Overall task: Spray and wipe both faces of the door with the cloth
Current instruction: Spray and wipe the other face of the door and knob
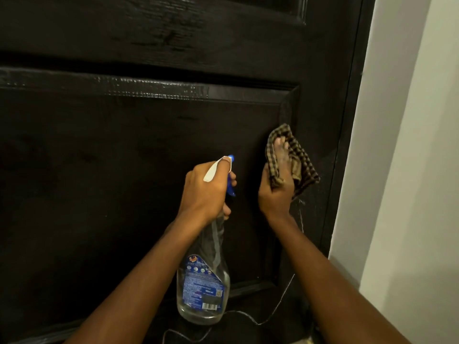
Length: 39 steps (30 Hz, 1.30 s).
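Counts: one spray bottle, one cloth, one door, two hands. Left hand is wrapped around the neck of the bottle, one finger on the blue trigger, white and blue nozzle pointed at the door face; the bottle hangs clear-bodied below the fist, blue label with barcode facing the camera, and it looks nearly empty of liquid. Right hand grips the bunched brown checked cloth, fingers spread over it, pressing it flat on the door at the right edge of the recessed panel, just right of the bottle's nozzle. The two hands are near each other but apart. Door is black, glossy, wood grain visible, with raised moulding framing the lower panel and a second panel corner at top right; wet-looking shine on the upper moulding strip. A thin white thread trails down the lower door face. Black door frame on the right, then a plain pale wall. Lighting is dim.
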Available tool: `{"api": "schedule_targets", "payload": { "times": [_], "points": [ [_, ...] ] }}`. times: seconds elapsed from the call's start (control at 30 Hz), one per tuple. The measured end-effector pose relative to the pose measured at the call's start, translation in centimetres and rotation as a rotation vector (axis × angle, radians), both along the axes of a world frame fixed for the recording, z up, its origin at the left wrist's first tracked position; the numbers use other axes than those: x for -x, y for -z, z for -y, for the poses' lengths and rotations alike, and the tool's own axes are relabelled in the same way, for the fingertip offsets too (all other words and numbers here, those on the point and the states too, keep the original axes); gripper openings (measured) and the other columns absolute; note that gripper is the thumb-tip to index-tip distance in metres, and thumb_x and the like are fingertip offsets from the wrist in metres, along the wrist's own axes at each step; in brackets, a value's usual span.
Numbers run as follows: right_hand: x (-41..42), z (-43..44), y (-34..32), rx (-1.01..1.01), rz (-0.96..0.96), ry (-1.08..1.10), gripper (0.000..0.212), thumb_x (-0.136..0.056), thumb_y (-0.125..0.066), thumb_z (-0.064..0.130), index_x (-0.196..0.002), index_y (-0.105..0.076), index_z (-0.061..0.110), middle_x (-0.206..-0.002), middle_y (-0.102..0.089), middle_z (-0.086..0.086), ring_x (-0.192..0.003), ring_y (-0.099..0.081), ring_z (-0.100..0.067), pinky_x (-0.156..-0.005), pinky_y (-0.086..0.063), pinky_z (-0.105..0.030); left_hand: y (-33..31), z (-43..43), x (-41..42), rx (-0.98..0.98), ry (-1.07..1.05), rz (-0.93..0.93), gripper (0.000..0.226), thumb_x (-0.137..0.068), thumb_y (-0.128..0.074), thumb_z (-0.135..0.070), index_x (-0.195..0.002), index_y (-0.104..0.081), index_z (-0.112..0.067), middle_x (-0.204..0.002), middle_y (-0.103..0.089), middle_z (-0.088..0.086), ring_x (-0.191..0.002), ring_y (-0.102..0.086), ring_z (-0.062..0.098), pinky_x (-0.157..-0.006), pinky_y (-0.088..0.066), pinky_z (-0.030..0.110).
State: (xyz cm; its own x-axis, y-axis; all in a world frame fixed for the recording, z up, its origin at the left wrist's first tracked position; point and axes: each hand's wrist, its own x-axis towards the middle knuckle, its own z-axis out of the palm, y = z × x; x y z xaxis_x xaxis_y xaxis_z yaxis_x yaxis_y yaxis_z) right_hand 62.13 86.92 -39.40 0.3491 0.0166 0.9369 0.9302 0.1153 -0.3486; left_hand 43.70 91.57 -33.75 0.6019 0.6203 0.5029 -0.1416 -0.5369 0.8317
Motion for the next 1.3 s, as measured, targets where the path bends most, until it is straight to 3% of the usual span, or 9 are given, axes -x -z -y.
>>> {"api": "schedule_targets", "payload": {
  "times": [0.1, 0.23, 0.47, 0.63, 0.7, 0.83, 0.97, 1.17, 1.3],
  "points": [
    [-1.0, 1.7, 5.3, 0.068, 0.066, 0.066, 0.057, -0.096, -0.049, 0.013, -0.151, -0.038, 0.003, -0.160, -0.036, -0.007, -0.150, -0.032, -0.026, -0.119, -0.028, -0.059, 0.0, -0.1, 0.1, 0.004, 0.015, -0.022, 0.045, -0.102, -0.040, -0.043, -0.085, -0.068, -0.012, -0.081, -0.071, 0.002, -0.040, -0.062, 0.018, -0.043, -0.052, 0.028],
    [-2.1, 3.3, 6.6, 0.170, 0.066, 0.188, 0.064, -0.098, -0.045, 0.026, -0.157, -0.021, 0.027, -0.164, -0.014, 0.025, -0.155, -0.015, -0.013, -0.127, -0.009, -0.036, 0.2, 0.1, -0.2, 0.013, 0.036, -0.054, 0.044, -0.103, -0.040, -0.044, -0.086, -0.067, -0.013, -0.083, -0.071, 0.002, -0.041, -0.061, 0.016, -0.043, -0.052, 0.028],
    [-4.2, 2.4, -3.8, -0.125, -0.518, 0.356, 0.069, -0.101, -0.028, 0.054, -0.161, -0.008, 0.026, -0.169, -0.008, -0.002, -0.156, -0.009, -0.024, -0.126, -0.008, -0.052, 0.4, 0.6, -1.3, 0.009, 0.101, -0.035, 0.046, -0.103, -0.040, -0.043, -0.086, -0.067, -0.010, -0.080, -0.072, 0.003, -0.040, -0.059, 0.021, -0.043, -0.053, 0.032],
    [-5.5, 3.4, 1.1, 0.176, 0.139, 0.448, 0.069, -0.099, -0.042, 0.038, -0.160, -0.011, 0.027, -0.166, -0.012, 0.000, -0.155, -0.008, -0.028, -0.125, -0.006, -0.048, 0.8, 1.1, -2.6, 0.012, 0.136, -0.027, 0.047, -0.103, -0.042, -0.041, -0.084, -0.068, -0.007, -0.080, -0.072, 0.005, -0.041, -0.061, 0.026, -0.041, -0.052, 0.032],
    [-7.1, 4.6, 4.7, 0.257, 0.207, 0.463, 0.067, -0.098, -0.041, 0.037, -0.159, -0.016, 0.026, -0.165, -0.017, -0.002, -0.155, -0.009, -0.026, -0.126, -0.005, -0.044, 1.1, 1.5, -3.1, 0.013, 0.152, -0.033, 0.047, -0.103, -0.041, -0.042, -0.084, -0.067, -0.008, -0.080, -0.072, 0.005, -0.042, -0.061, 0.026, -0.042, -0.051, 0.030],
    [-7.6, 4.7, 4.6, -0.083, -0.265, 0.364, 0.061, -0.101, -0.043, 0.032, -0.158, -0.027, 0.015, -0.164, -0.021, 0.000, -0.155, -0.015, -0.023, -0.127, -0.006, -0.038, 1.4, 1.7, -3.3, 0.005, 0.175, -0.036, 0.047, -0.103, -0.041, -0.041, -0.084, -0.067, -0.007, -0.079, -0.072, 0.005, -0.042, -0.061, 0.027, -0.042, -0.051, 0.030],
    [-6.1, 3.1, -1.0, -0.201, -0.639, 0.367, 0.072, -0.096, -0.032, 0.045, -0.161, -0.015, 0.020, -0.169, -0.011, -0.003, -0.156, -0.010, -0.024, -0.126, -0.005, -0.044, 1.6, 1.4, -3.3, -0.023, 0.176, -0.052, 0.046, -0.103, -0.040, -0.042, -0.085, -0.067, -0.009, -0.079, -0.071, 0.003, -0.047, -0.064, 0.029, -0.044, -0.053, 0.033],
    [-6.9, 4.1, 6.9, 0.204, 0.180, 0.453, 0.062, -0.101, -0.039, 0.039, -0.158, -0.025, 0.018, -0.165, -0.018, -0.004, -0.155, -0.011, -0.030, -0.125, -0.007, -0.051, 3.2, 1.4, -3.7, -0.029, 0.182, -0.068, 0.046, -0.103, -0.041, -0.040, -0.084, -0.068, -0.008, -0.078, -0.072, 0.005, -0.045, -0.063, 0.030, -0.043, -0.053, 0.034],
    [-7.2, 4.7, 12.0, -0.001, -0.210, 0.404, 0.069, -0.097, -0.046, 0.024, -0.159, -0.016, 0.024, -0.165, -0.016, 0.002, -0.154, -0.013, -0.024, -0.125, -0.010, -0.055, 5.1, 1.5, -3.8, 0.001, 0.195, -0.103, 0.046, -0.103, -0.041, -0.040, -0.084, -0.067, -0.007, -0.080, -0.072, 0.006, -0.046, -0.064, 0.034, -0.045, -0.054, 0.037]
  ]
}}
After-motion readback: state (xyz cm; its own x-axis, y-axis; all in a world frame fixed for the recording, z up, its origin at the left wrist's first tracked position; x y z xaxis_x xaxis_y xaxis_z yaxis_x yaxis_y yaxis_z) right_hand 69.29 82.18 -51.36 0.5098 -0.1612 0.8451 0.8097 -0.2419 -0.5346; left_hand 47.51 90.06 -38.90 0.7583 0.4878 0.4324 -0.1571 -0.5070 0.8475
